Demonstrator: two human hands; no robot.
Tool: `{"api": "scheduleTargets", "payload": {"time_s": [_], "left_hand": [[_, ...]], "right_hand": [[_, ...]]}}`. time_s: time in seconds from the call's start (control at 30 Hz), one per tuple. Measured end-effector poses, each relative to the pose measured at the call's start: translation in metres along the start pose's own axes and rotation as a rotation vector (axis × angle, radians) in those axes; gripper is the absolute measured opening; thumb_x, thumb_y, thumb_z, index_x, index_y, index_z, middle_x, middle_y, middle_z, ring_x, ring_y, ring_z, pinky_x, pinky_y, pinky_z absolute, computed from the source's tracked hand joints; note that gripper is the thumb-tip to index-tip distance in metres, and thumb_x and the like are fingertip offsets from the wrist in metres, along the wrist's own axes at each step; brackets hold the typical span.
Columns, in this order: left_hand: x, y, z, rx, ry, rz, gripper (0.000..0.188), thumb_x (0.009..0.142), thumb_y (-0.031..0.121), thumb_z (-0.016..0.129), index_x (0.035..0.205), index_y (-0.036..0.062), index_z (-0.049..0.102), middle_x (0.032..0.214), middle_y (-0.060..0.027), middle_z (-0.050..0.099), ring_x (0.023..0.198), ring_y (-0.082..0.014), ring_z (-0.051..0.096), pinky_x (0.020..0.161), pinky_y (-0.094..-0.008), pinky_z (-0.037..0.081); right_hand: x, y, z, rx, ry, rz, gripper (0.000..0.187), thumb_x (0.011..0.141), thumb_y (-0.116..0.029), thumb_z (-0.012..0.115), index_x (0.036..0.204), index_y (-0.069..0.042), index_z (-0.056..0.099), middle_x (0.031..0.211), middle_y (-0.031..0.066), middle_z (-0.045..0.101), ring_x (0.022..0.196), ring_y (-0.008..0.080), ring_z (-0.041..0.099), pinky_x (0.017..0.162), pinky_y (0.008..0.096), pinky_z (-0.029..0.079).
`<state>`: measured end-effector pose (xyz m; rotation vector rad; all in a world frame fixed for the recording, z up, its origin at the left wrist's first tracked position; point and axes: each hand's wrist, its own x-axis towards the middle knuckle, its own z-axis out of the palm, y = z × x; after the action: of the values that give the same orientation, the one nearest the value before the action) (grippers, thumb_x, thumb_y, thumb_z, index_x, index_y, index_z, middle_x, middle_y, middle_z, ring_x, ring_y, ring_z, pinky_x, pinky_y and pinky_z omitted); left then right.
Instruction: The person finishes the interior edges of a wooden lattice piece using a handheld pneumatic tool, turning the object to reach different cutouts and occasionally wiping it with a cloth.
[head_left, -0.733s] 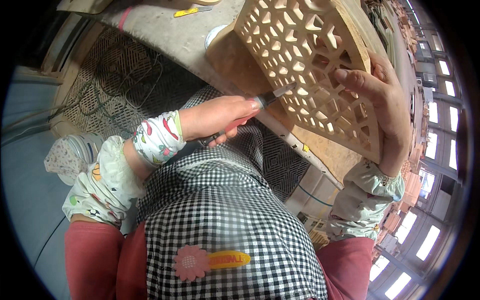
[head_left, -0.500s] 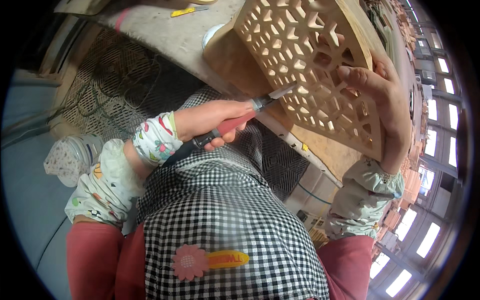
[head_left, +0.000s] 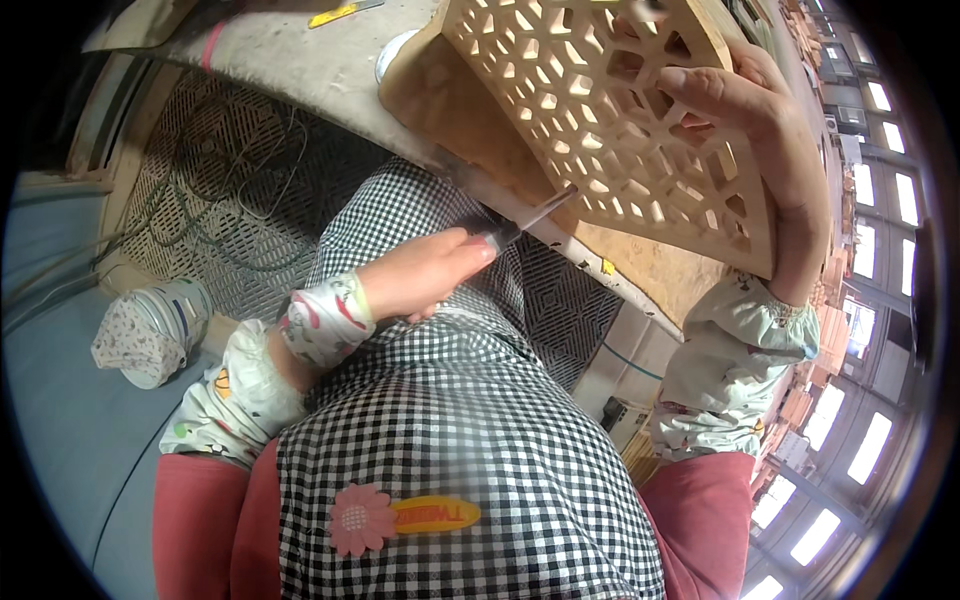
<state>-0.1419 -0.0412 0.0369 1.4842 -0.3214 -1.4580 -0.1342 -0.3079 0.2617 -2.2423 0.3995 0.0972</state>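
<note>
My left hand [head_left: 425, 272] is closed round a narrow-bladed tool [head_left: 548, 208]. My fingers cover its handle, and only the dark collar and slim metal blade show. The blade tip overlaps the lower left edge of a pale wooden lattice panel [head_left: 612, 165], though I cannot tell whether it touches. My right hand [head_left: 755, 115] grips that panel by its right edge, thumb across the cut-out front and fingers behind. The panel stands tilted, full of small angular openings. A plain brown wooden surface [head_left: 465, 115] shows beside its left edge.
A worn worktable [head_left: 300, 60] runs across the top, bearing a yellow knife [head_left: 345, 13]. A round white-rimmed thing [head_left: 393, 52] is partly hidden behind the wood. Cables [head_left: 215, 250] lie on the patterned floor mat, and a cloth-topped white tub [head_left: 155, 330] stands at left.
My left hand has drawn back down and left with the tool, its blade shifting toward the panel's lower edge. The panel appears slightly higher and further left, still in my right hand.
</note>
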Motion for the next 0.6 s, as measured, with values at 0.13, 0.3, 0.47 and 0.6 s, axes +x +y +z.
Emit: {"api": "scheduleTargets", "payload": {"time_s": [0.13, 0.3, 0.47, 0.6], "left_hand": [[0.026, 0.001, 0.012, 0.344, 0.252, 0.114, 0.054, 0.110, 0.050, 0.046, 0.116, -0.0023, 0.060, 0.093, -0.0194, 0.071, 0.076, -0.0355, 0.070, 0.071, -0.0451, 0.056], [0.026, 0.018, 0.031, 0.539, 0.369, 0.127, 0.054, 0.109, 0.048, 0.045, 0.123, -0.0015, 0.063, 0.110, -0.0281, 0.074, 0.104, -0.0497, 0.070, 0.094, -0.0563, 0.054], [0.042, 0.021, 0.028, 0.614, 0.327, 0.282, 0.054, 0.109, 0.048, 0.045, 0.123, -0.0004, 0.064, 0.109, -0.0291, 0.072, 0.107, -0.0478, 0.069, 0.093, -0.0585, 0.053], [0.054, 0.020, 0.021, 0.137, 0.184, 0.073, 0.051, 0.111, 0.047, 0.049, 0.123, -0.0012, 0.059, 0.070, -0.0014, 0.050, 0.042, -0.0111, 0.050, 0.037, -0.0293, 0.043]], "right_hand": [[-0.003, -0.004, 0.008, 0.041, 0.051, -0.021, 0.057, 0.080, -0.031, 0.087, 0.129, -0.006, 0.073, 0.109, 0.0040, 0.072, 0.099, 0.0158, 0.065, 0.093, 0.0337, 0.052], [-0.023, -0.010, 0.031, 0.226, 0.099, -0.029, 0.050, 0.085, -0.022, 0.080, 0.130, -0.003, 0.069, 0.109, 0.0072, 0.073, 0.097, 0.0176, 0.067, 0.088, 0.0326, 0.054], [-0.031, -0.051, 0.022, 0.422, -0.137, 0.121, 0.047, 0.090, -0.002, 0.064, 0.136, 0.005, 0.061, 0.110, 0.0143, 0.074, 0.097, 0.0212, 0.070, 0.083, 0.0356, 0.058], [-0.029, -0.049, 0.015, 0.421, -0.197, 0.140, 0.051, 0.089, -0.004, 0.066, 0.139, 0.004, 0.060, 0.112, 0.0161, 0.074, 0.098, 0.0212, 0.070, 0.086, 0.0359, 0.058]]}}
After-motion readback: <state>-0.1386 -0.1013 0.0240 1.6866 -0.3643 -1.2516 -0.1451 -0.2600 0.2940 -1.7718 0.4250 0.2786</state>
